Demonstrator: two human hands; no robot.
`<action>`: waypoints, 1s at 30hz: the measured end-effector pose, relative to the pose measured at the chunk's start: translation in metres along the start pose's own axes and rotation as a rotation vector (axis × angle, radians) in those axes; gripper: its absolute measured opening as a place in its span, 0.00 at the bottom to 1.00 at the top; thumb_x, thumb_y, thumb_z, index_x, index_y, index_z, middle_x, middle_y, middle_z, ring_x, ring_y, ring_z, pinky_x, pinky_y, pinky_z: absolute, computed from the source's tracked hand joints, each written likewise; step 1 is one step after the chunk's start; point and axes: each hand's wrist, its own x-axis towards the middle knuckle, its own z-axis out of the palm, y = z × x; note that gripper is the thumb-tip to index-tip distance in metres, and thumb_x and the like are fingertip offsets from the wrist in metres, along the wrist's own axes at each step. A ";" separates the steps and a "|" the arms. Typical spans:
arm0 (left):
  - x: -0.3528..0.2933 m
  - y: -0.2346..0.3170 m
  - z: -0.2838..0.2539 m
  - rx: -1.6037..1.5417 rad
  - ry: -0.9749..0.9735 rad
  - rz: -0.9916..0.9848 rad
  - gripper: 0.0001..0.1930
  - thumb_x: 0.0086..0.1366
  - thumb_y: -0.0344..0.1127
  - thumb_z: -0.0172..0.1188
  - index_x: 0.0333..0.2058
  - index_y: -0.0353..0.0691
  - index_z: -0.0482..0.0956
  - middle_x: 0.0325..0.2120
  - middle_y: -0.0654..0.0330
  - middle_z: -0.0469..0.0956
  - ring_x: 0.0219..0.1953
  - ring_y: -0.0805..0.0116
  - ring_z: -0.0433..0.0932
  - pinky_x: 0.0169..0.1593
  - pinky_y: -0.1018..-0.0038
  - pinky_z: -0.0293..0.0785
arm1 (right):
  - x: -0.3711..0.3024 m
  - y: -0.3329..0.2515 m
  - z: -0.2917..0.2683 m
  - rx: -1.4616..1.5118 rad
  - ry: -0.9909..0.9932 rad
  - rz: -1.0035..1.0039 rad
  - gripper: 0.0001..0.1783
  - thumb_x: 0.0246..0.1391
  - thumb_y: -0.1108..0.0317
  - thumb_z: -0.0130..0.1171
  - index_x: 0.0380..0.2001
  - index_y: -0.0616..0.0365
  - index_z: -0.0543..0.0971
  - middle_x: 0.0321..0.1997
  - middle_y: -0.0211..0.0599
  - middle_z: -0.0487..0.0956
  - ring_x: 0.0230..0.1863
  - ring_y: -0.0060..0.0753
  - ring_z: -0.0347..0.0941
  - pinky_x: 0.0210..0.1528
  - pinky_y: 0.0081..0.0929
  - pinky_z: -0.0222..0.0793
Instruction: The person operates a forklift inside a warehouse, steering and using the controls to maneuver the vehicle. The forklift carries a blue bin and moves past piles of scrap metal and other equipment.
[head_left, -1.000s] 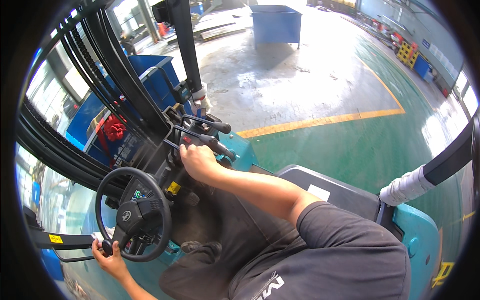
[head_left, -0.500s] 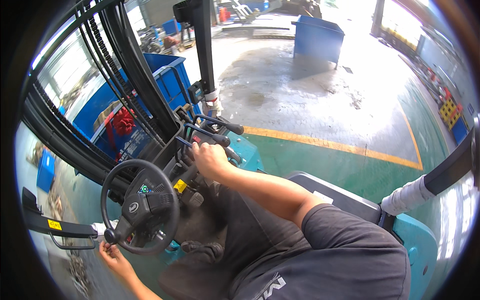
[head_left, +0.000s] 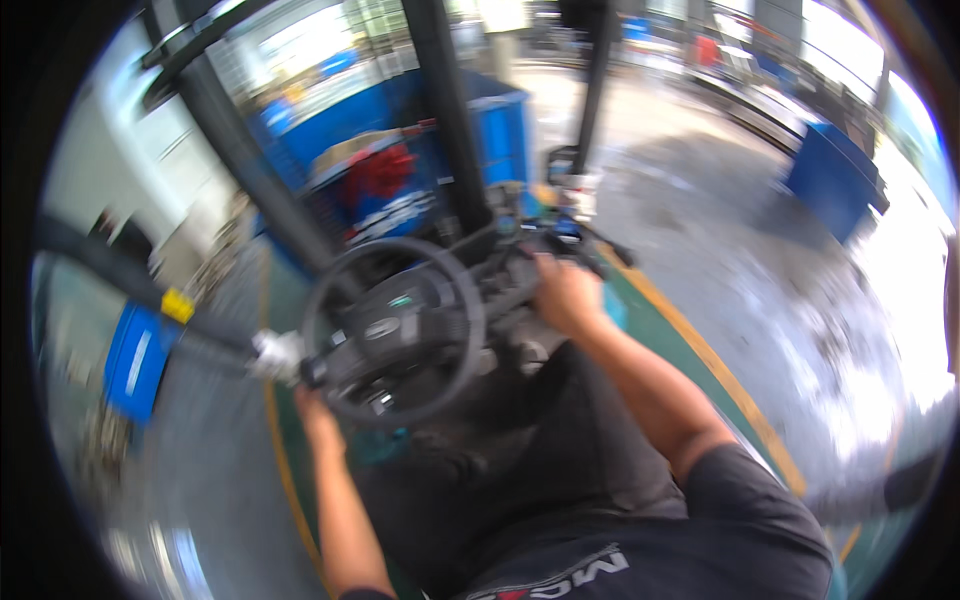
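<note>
The picture is smeared by motion. My left hand (head_left: 317,415) is at the lower left of the black steering wheel (head_left: 470,345), just under its spinner knob (head_left: 313,373). Its fingertips reach the knob, but blur hides how they are bent. To the right of the wheel, my right hand (head_left: 570,295) is closed over a forklift control lever, which it mostly covers. Another black-knobbed lever (head_left: 618,250) sticks out beyond that hand. Beneath the wheel, the pedals and floor are dim and blurred.
Ahead, behind the dark mast (head_left: 445,120), stands a large blue bin (head_left: 505,130) with a red bundle (head_left: 380,172) in front. Another blue bin (head_left: 835,180) is on the floor at far right. A blue box (head_left: 138,362) is at left. A yellow line (head_left: 700,350) crosses the floor.
The view has swung left, so the wheel, mast and bins sit further right in the picture. My right hand stays at the levers, and my left stays by the spinner knob.
</note>
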 end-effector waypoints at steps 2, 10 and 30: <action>0.000 -0.013 0.005 0.185 -0.019 0.002 0.33 0.84 0.55 0.40 0.77 0.39 0.57 0.71 0.52 0.66 0.72 0.58 0.64 0.72 0.63 0.58 | 0.004 0.004 0.000 0.021 0.015 0.006 0.27 0.58 0.64 0.60 0.62 0.54 0.77 0.42 0.51 0.86 0.40 0.56 0.86 0.42 0.51 0.81; -0.007 -0.030 0.009 0.433 0.062 0.280 0.27 0.83 0.42 0.42 0.74 0.35 0.61 0.73 0.45 0.63 0.76 0.51 0.60 0.78 0.59 0.52 | 0.018 0.015 0.003 -0.067 -0.088 -0.037 0.31 0.58 0.57 0.64 0.64 0.50 0.77 0.37 0.47 0.87 0.38 0.54 0.86 0.39 0.52 0.81; -0.035 0.061 0.066 0.215 0.386 0.645 0.18 0.75 0.41 0.58 0.54 0.33 0.71 0.52 0.45 0.72 0.56 0.44 0.71 0.64 0.53 0.67 | 0.076 0.187 -0.082 0.367 -0.133 -0.334 0.34 0.61 0.59 0.58 0.69 0.62 0.70 0.43 0.57 0.84 0.39 0.60 0.86 0.40 0.51 0.83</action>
